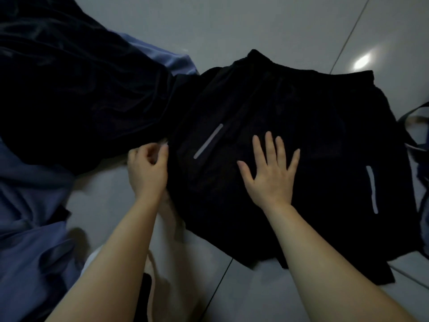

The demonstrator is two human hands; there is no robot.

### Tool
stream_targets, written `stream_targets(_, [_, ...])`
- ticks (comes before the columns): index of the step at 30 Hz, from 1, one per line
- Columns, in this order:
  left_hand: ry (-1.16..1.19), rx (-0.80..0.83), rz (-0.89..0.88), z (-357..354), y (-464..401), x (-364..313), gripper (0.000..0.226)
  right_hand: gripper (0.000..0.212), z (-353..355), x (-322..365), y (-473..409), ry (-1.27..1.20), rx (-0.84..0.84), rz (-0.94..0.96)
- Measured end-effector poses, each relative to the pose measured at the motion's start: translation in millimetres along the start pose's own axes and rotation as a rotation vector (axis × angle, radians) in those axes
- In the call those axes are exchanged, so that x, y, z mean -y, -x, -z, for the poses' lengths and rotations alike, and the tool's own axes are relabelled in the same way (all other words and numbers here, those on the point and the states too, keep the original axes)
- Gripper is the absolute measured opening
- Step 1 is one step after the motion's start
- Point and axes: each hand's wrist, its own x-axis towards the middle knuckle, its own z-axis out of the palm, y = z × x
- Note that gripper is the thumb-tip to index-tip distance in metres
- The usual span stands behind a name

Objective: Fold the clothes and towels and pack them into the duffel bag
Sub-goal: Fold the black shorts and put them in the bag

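A black garment with pale reflective stripes lies spread on the tiled floor in the middle of the view. My right hand rests flat on it, fingers apart, palm down. At the garment's left edge, my left hand has its fingers curled and pinches the black cloth. A dark velvety cloth is heaped to the upper left, touching the black garment.
Blue fabric lies bunched at the left and peeks out behind the dark heap. Dark straps show at the right edge. A pale cloth lies between my forearms. Grey floor tiles stretch beyond.
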Motion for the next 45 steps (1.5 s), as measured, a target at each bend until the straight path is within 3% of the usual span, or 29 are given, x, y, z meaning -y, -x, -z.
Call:
stream_targets(2, [0.112,0.106,0.052,5,2,1,0.022,0.070,-2,1,7,0.002,-0.004,0.000])
stream_targets(5, [-0.032,0.307,-0.052,11,8,1,0.025,0.070,-5,0,22,0.008,-0.002,0.006])
stream_targets(9, [0.367,0.446,0.140,30,7,-3,0.032,0.071,-4,0,28,0.006,0.027,-0.008])
stream_targets(13, [0.242,0.271,0.136,47,11,8,0.015,0.071,-3,0,33,0.014,0.043,-0.011])
stream_targets(16, [-0.138,0.050,0.003,56,34,26,0.015,0.071,-4,1,37,0.020,0.030,-0.023])
stream_targets(19, [-0.243,0.168,-0.271,40,62,37,0.031,0.070,-5,1,37,0.039,0.023,-0.032])
stream_targets(21, [-0.292,0.237,-0.353,26,74,37,0.045,0.070,-6,0,37,0.044,0.019,-0.032])
stream_targets(24, [-0.197,0.152,-0.154,17,75,26,0.051,0.071,-7,0,36,0.058,0.020,-0.033])
stream_targets(27, [-0.161,0.069,0.014,13,65,17,0.041,0.070,-7,0,37,0.044,0.016,-0.035])
stream_targets(31, [-0.211,0.001,-0.064,16,46,21,0.015,0.070,-6,0,37,0.040,0.017,-0.032])
stream_targets(37, [-0.178,-0.147,-0.011,41,35,45,0.007,0.071,-6,0,37,0.029,0.016,-0.035])
stream_targets(42, [-0.220,0.124,-0.283,29,49,36,0.033,0.071,-5,0,37,0.023,0.014,-0.038])
stream_targets(45, [-0.264,0.110,-0.225,20,49,33,0.034,0.070,-6,0,37,0.028,0.007,-0.034])
